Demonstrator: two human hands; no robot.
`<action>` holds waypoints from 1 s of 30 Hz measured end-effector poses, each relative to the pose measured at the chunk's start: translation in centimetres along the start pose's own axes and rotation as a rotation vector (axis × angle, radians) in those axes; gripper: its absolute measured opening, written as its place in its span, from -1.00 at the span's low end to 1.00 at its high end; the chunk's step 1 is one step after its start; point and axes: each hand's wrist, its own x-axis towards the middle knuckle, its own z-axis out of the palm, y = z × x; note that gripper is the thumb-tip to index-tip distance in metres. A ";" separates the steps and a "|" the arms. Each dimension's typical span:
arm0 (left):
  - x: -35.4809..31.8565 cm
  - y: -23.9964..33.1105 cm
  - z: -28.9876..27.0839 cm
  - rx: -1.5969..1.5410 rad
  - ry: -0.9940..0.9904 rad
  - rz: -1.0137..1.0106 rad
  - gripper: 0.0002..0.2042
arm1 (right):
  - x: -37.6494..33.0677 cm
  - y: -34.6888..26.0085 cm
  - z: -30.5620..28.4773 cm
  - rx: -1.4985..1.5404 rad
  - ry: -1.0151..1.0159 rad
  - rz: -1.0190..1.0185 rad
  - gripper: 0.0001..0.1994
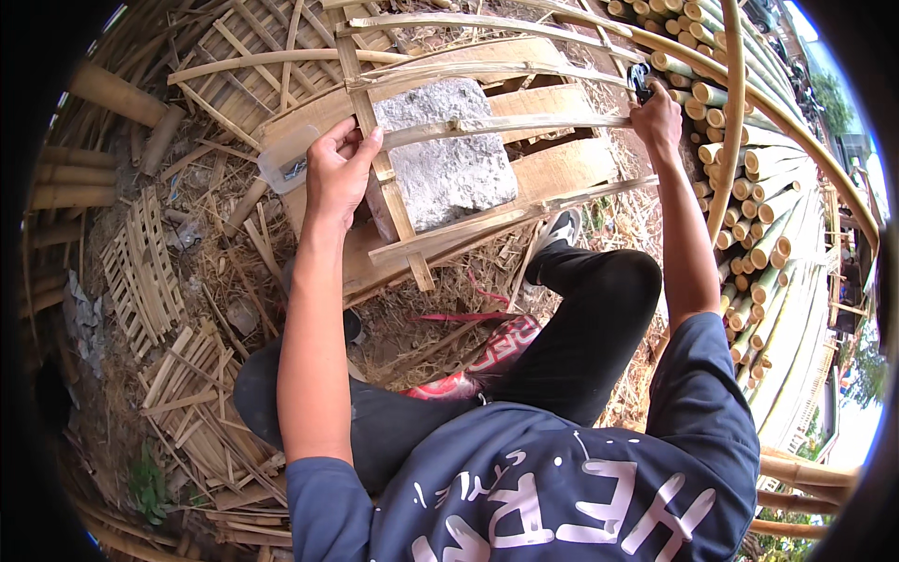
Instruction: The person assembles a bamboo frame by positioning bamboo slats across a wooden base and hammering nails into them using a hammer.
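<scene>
Bamboo slat (pixel 529 124) runs sideways between both hands. Left hand (pixel 343 169) pinches it at the crosspiece (pixel 397 208); right hand (pixel 657 120), opposite end, grips a dark tool (pixel 640 79).

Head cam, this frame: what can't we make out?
- Dark-and-silver object in the right hand, head view: too small, partly covered by fingers; kind unclear.
- Right end of the middle bamboo slat, head view: hidden at the right hand.
- Small pieces in the clear tray, head view: too small to identify.
- Underside of the grey block, head view: hidden by the block itself.
</scene>
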 end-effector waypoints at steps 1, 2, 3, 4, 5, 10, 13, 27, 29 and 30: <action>0.0 -0.1 -0.1 -0.005 -0.003 -0.002 -0.79 | -0.7 0.0 -0.7 -0.006 0.001 0.001 -0.52; 0.0 -0.1 -0.2 -0.030 -0.012 -0.017 -0.77 | -1.5 0.0 -1.6 -0.018 0.003 0.007 -0.56; 0.0 0.0 -0.2 -0.054 -0.021 -0.032 -0.75 | -2.1 0.0 -2.4 -0.029 0.005 0.014 -0.59; 0.1 -0.1 -0.3 -0.059 -0.025 -0.031 -0.75 | -2.6 0.6 -2.8 -0.058 0.028 0.010 -0.56; 0.3 -0.1 -0.4 -0.072 -0.030 -0.064 -0.73 | -3.2 0.7 -3.8 -0.060 0.032 0.013 -0.56; 0.7 0.6 -1.0 -0.118 -0.164 -0.154 -0.64 | -6.4 0.5 -9.9 -0.157 0.005 0.072 -0.61; 1.2 -0.6 -1.2 -0.126 -0.206 -0.174 -0.61 | -8.2 1.1 -11.8 -0.224 0.074 0.049 -0.67; 0.4 0.8 -2.1 -0.172 -0.404 -0.274 -0.69 | -17.1 4.2 -13.0 -0.139 -0.064 0.160 -0.49; 0.2 0.6 -1.6 -0.176 -0.394 -0.269 -0.68 | -17.8 5.2 -11.8 -0.131 -0.096 0.215 -0.51; 0.4 0.7 -1.2 -0.136 -0.411 -0.287 -0.67 | -18.2 6.3 -10.9 -0.123 -0.092 0.187 -0.51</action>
